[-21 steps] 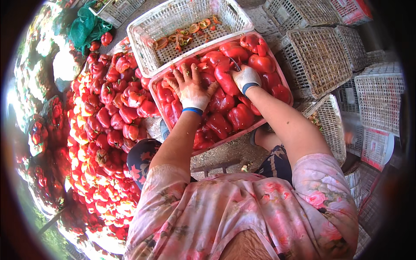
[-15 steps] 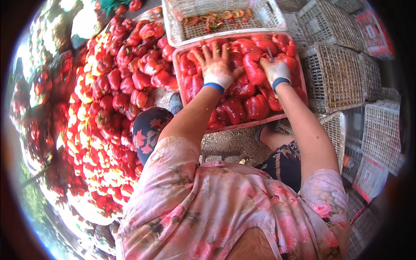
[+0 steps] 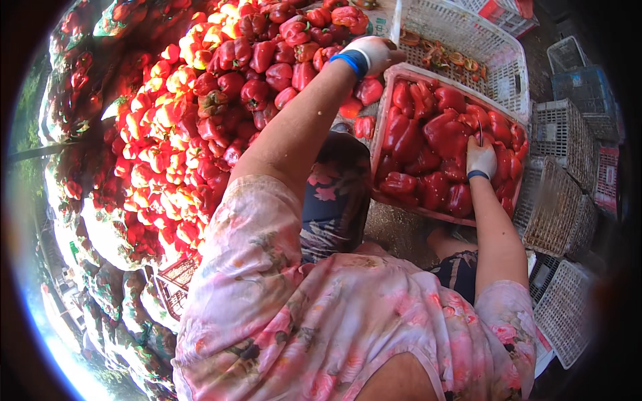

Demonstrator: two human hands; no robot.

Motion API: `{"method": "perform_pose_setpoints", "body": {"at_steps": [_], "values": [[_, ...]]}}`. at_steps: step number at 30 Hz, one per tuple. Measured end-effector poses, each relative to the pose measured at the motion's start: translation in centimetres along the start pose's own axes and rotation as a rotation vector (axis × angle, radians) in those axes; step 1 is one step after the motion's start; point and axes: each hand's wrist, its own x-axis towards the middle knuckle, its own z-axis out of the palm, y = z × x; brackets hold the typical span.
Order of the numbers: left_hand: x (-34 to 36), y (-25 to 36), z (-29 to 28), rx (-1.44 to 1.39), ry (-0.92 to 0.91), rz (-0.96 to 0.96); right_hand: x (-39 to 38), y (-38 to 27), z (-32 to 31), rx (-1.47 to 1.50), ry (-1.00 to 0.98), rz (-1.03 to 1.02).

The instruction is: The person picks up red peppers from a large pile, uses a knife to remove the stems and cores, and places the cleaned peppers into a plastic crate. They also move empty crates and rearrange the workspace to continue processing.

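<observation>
My left hand (image 3: 376,55), in a white glove with a blue cuff, is stretched out over the right edge of a heap of red bell peppers (image 3: 264,57). Its fingers are foreshortened, and whether they hold anything does not show. My right hand (image 3: 481,159), gloved in white, is closed on a small knife (image 3: 480,134) whose thin blade points away from me. This hand rests over a pink-rimmed crate (image 3: 379,144) filled with red bell peppers (image 3: 445,134). The knife's handle is hidden in my grip.
Behind the full crate stands a white crate (image 3: 506,47) with pepper cores and scraps (image 3: 455,59) in it. Stacked plastic baskets (image 3: 558,207) line the right side. Net sacks of peppers (image 3: 70,130) stand at the far left. My knee (image 3: 334,194) is beside the full crate.
My left hand has left the peppers in the crate and moved left to the heap. My right hand still holds the knife over the crate. The view has turned leftward.
</observation>
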Motion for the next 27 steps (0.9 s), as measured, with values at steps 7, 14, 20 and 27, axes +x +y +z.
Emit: {"method": "perform_pose_setpoints", "body": {"at_steps": [7,14,20,27], "values": [[-20.2,-11.5,1.9,0.114,0.395,-0.84,0.3,0.2,0.7,-0.052,-0.02,-0.027],[-25.5,-15.3,3.9,0.145,0.68,-0.82,0.4,0.2,1.0,-0.014,0.018,-0.064],[-17.8,-23.6,-6.7,0.076,0.753,-1.11,0.2,-0.1,0.8,-0.028,0.029,-0.041],[-10.6,-29.7,-8.0,0.29,0.186,-1.489,0.2,0.7,1.9,-0.052,0.063,-0.049]]}}
